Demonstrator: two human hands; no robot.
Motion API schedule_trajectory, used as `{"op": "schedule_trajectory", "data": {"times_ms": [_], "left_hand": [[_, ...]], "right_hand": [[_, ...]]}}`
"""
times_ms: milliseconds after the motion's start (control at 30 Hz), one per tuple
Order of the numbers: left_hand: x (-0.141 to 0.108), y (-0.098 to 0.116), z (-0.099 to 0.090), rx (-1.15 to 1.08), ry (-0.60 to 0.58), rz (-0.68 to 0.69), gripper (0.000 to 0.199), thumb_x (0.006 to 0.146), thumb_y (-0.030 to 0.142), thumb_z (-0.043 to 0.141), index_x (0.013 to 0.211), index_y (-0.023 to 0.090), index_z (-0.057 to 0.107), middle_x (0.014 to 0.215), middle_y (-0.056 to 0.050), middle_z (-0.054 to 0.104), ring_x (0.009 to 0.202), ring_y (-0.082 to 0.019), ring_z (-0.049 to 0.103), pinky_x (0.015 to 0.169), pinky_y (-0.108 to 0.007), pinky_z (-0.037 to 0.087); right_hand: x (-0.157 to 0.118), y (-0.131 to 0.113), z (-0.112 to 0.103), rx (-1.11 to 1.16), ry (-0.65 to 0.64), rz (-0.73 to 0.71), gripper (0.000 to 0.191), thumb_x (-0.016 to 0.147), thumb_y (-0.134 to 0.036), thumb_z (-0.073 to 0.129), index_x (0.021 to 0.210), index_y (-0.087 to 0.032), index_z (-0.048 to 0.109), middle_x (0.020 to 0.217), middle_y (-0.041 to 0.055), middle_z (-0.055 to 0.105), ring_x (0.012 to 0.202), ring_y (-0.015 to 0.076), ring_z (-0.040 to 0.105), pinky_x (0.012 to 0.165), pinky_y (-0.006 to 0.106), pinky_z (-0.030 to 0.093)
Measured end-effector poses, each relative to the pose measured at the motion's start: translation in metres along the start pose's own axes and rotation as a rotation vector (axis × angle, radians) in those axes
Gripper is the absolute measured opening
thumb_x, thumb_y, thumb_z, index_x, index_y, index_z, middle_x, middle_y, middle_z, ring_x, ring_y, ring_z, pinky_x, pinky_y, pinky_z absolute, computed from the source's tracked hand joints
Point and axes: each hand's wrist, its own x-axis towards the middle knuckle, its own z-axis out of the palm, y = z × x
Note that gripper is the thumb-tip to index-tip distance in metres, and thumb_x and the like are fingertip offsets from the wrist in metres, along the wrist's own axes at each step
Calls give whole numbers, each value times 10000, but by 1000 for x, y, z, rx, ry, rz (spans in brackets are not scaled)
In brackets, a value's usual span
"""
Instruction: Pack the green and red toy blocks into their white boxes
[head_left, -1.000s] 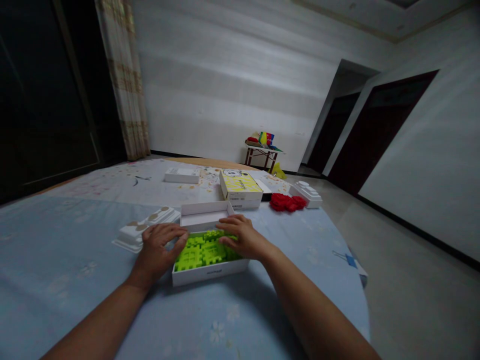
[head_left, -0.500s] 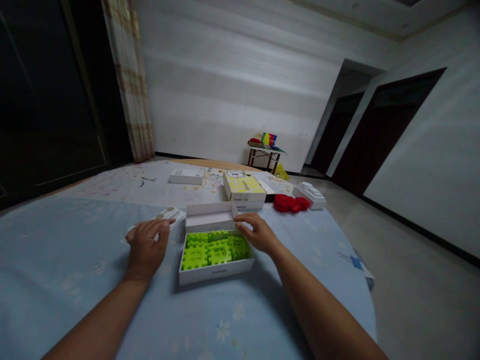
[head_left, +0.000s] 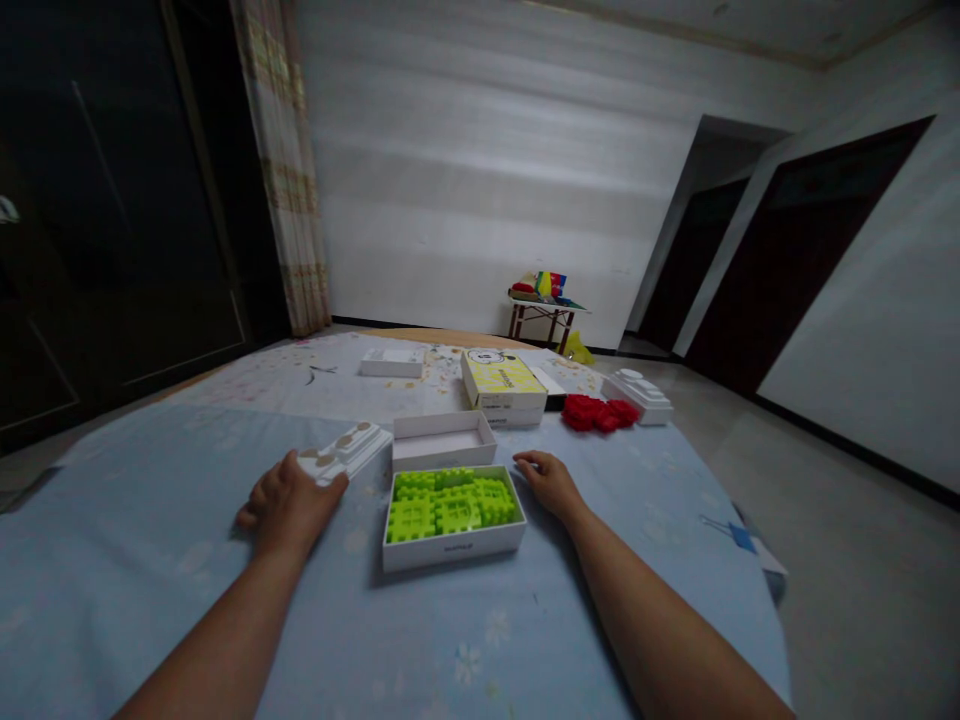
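Blocks [head_left: 454, 510], green interlocking foam, packed in white box base [head_left: 454, 550] on pale blue bedsheet [head_left: 112, 570]. Box lid [head_left: 444, 440] just beyond, at 12 o'clock. Left hand [head_left: 289, 505] at 9 o'clock, against white plastic tray [head_left: 349, 450]; grip unclear. Right hand [head_left: 551, 483] at 3 o'clock, fingers lightly together, resting on sheet, holding nothing. Red blocks [head_left: 598, 412] at 1 o'clock.
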Motion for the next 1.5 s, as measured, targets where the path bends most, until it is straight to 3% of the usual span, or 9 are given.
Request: {"op": "schedule_trajectory", "data": {"times_ms": [267,500,667,767,900,1133,1233,1367,1500], "left_hand": [[7,-10,0,-18,-28,95,959,652,750,388,1312,53,374,1207,-339,483,1140,-510,434,851,-640,329],[11,-9,-14,-235,109,-37,847,617,749,489,1188,123,499,1171,-281,529,1105,-498,467,809,-654,354],[-5,9,-27,-417,180,195,753,673,629,552,1219,119,460,1179,-194,519,1126,-394,467,938,-550,363],[-19,24,-28,-461,114,406,701,665,559,586,1213,138,464,1183,-155,510,1138,-327,464,993,-476,351],[-35,36,-30,-514,-67,608,649,654,542,610,1201,228,456,1206,-96,505,1144,-285,467,994,-459,361],[-37,35,-30,-431,-324,727,675,657,538,626,1233,225,463,1252,-101,517,1167,-289,478,998,-464,365],[-34,33,-28,-380,-371,753,690,633,533,651,1234,236,487,1248,-98,541,1160,-300,496,987,-464,382],[-32,32,-31,-373,-414,775,698,637,526,649,1253,244,484,1263,-89,542,1157,-289,511,990,-437,394],[-32,31,-34,-348,-452,827,707,630,530,658,1262,264,485,1246,-77,564,1151,-280,519,976,-419,412]], "right_hand": [[-2,-2,1,-46,-54,-23,265,822,-248,491,965,-187,706,978,70,709,962,210,625,893,351,442],[-2,-1,2,-52,-70,-24,264,814,-230,491,960,-188,707,975,74,706,955,212,622,886,358,435],[-3,-4,2,-29,-56,-31,264,803,-226,500,961,-179,706,989,85,701,974,221,612,901,371,427],[-4,-5,1,8,-52,-31,269,808,-226,489,958,-178,707,983,84,704,954,219,624,892,372,440],[-2,-8,-3,67,-37,-16,270,809,-251,493,956,-168,705,990,93,701,968,228,621,901,386,440],[-3,-27,-19,315,-48,-1,378,855,-451,451,958,-169,682,933,64,703,886,206,631,808,350,487],[-10,-37,-25,455,-86,-8,482,854,-553,416,1008,-168,663,984,66,689,948,213,612,852,370,476],[-22,-47,-24,491,-147,-2,517,831,-571,470,1152,-190,607,1189,89,617,1118,234,545,978,415,402],[-31,-52,-17,500,-178,8,546,806,-553,525,1201,-179,572,1255,116,562,1123,242,541,950,407,434]]}}
